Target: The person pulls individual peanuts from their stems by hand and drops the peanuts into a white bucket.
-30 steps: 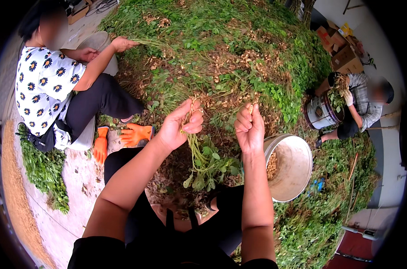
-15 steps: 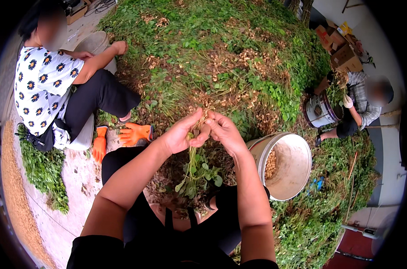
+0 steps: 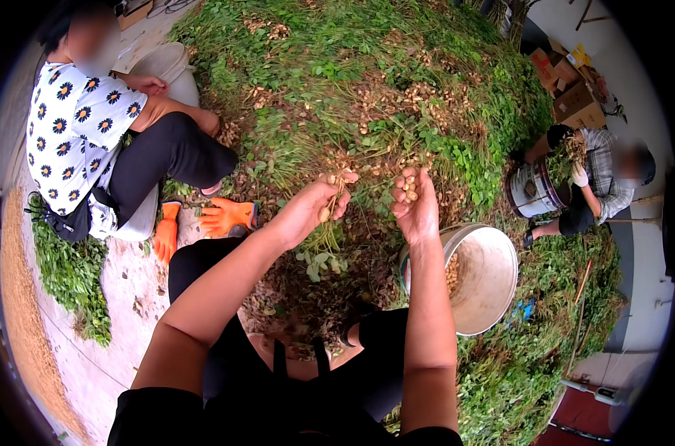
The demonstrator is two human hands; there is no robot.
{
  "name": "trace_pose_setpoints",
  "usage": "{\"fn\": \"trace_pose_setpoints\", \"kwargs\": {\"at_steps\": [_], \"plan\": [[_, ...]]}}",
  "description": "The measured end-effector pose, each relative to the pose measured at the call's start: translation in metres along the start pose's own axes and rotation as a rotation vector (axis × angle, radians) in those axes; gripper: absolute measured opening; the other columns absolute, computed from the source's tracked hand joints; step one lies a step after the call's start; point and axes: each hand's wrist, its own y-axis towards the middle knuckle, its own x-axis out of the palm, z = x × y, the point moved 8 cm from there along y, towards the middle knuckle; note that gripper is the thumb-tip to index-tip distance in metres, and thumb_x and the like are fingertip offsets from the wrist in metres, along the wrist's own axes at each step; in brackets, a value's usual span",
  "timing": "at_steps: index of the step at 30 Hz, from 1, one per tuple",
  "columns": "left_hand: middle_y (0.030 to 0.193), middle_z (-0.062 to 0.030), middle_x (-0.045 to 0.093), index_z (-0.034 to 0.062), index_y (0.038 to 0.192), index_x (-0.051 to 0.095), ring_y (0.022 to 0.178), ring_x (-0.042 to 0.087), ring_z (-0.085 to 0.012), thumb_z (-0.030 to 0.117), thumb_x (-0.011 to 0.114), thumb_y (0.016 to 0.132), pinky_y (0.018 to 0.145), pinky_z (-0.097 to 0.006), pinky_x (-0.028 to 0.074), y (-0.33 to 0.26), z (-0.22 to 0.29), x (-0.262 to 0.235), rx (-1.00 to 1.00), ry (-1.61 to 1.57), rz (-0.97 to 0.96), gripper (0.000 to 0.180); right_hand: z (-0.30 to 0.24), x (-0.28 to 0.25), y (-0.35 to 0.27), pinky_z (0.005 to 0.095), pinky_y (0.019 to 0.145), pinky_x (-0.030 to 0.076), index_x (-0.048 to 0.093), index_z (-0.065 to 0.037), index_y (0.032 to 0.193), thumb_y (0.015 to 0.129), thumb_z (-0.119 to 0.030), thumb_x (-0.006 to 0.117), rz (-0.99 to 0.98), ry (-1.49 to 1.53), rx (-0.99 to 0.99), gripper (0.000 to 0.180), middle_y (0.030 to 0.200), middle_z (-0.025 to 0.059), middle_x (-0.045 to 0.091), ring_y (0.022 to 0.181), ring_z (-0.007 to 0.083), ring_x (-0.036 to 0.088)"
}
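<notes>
In the head view, a large off-white round plastic bucket (image 3: 493,275) is standing just right of the person's knees, with pale tan peanut pods (image 3: 452,273) lying inside it. Left of this bucket, the left hand (image 3: 313,209) is curling its fingers around a small peanut plant with thin green stems and leaves (image 3: 321,262), the leaves hanging below the fist. Near the bucket's upper left edge, the right hand (image 3: 417,208) is holding a small cluster of tan pods (image 3: 409,184) in its bent fingers, apart from the left.

Beyond the bucket, a broad heap of green and brown uprooted plants (image 3: 330,74) is covering the ground, and more greenery (image 3: 501,386) is spreading on its near side. Well left of the bucket, two orange work gloves (image 3: 226,216) are lying on the pale concrete floor (image 3: 133,320), with a long band of tan grains (image 3: 32,342) running farther left. Also far left, a co-worker in a white flower-print shirt (image 3: 62,134) is sitting beside a pale bucket (image 3: 177,70). Right of and beyond the landmark bucket, another co-worker in a checked shirt (image 3: 609,182) is holding plants over a white-and-dark drum (image 3: 527,189); brown cardboard boxes (image 3: 579,104) are standing against a pale wall (image 3: 646,282).
</notes>
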Motion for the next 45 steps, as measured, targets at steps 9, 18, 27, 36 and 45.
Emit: {"fn": "trace_pose_setpoints", "kwargs": {"at_steps": [9,18,27,36,45], "plan": [[0.095,0.0006,0.055,0.0048,0.133,0.047,0.087,0.050,-0.0071,0.018,0.043,0.103,0.080,-0.024,0.041,0.005,-0.015,-0.013,0.031,0.361,0.083,0.033,0.011,0.076,-0.036,0.0301,0.070,0.050,0.062,-0.012,0.121,0.093,-0.016,0.060,-0.310,-1.163,-0.647,0.029,0.098,0.0052,0.067,0.081,0.0172,0.063],[0.093,0.0009,0.057,0.0000,0.118,0.055,0.087,0.052,-0.0080,0.013,0.045,0.101,0.083,-0.025,0.044,0.013,-0.013,-0.005,0.078,0.439,0.007,0.023,0.039,0.051,-0.018,0.0255,0.055,0.043,0.059,-0.005,0.103,0.100,-0.025,0.052,-0.301,-0.609,-0.224,0.021,0.078,0.0037,0.061,0.062,0.0120,0.056],[0.089,-0.0005,0.059,0.0001,0.117,0.056,0.083,0.054,-0.0091,0.011,0.047,0.100,0.079,-0.026,0.045,0.006,0.002,-0.030,0.085,0.318,0.277,0.022,0.036,0.048,-0.024,0.0228,0.050,0.027,0.050,-0.009,0.077,0.103,-0.041,0.040,-0.257,-0.141,-0.129,0.042,0.062,-0.0009,0.045,0.052,0.0064,0.032],[0.095,-0.0031,0.063,-0.0007,0.132,0.050,0.089,0.057,-0.0118,0.011,0.046,0.101,0.085,-0.027,0.045,0.008,0.001,-0.040,0.092,0.199,0.204,0.033,0.058,0.035,-0.015,0.0193,0.051,0.031,0.061,-0.004,0.116,0.100,-0.029,0.051,-0.192,-0.609,-0.007,0.031,0.084,-0.0036,0.054,0.060,0.0033,0.039],[0.092,-0.0016,0.061,0.0005,0.132,0.052,0.085,0.055,-0.0100,0.008,0.045,0.100,0.083,-0.026,0.045,0.008,-0.006,-0.048,0.097,0.205,0.340,0.033,0.040,0.062,-0.028,0.0340,0.064,0.045,0.062,-0.003,0.095,0.096,-0.025,0.058,-0.209,-1.279,-0.437,0.022,0.078,0.0124,0.060,0.067,0.0231,0.055]]}}
